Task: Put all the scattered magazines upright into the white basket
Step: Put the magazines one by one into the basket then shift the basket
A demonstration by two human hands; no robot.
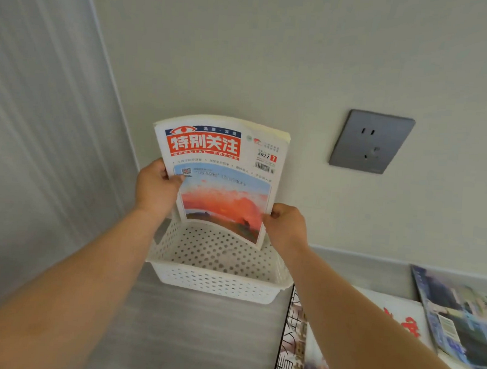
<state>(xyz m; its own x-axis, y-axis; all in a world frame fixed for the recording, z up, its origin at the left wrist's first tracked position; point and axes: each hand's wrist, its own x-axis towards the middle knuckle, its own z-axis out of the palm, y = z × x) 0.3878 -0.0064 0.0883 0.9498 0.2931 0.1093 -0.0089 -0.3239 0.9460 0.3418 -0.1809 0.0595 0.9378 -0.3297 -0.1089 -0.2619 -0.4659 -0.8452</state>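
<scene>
We hold the magazine [222, 180] upright, its foot inside the white basket [216, 279] by the wall; its cover bows, with a red title block and an orange sunset. Our left hand [155, 187] and right hand [284, 224] pinch its side edges

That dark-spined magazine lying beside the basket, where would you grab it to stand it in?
Probably by its long dark spine, coming from the left, the basket's side. The magazine lies flat on the surface with other magazines overlapping its right part, so the spine edge is the free one, beside the white basket.
</scene>
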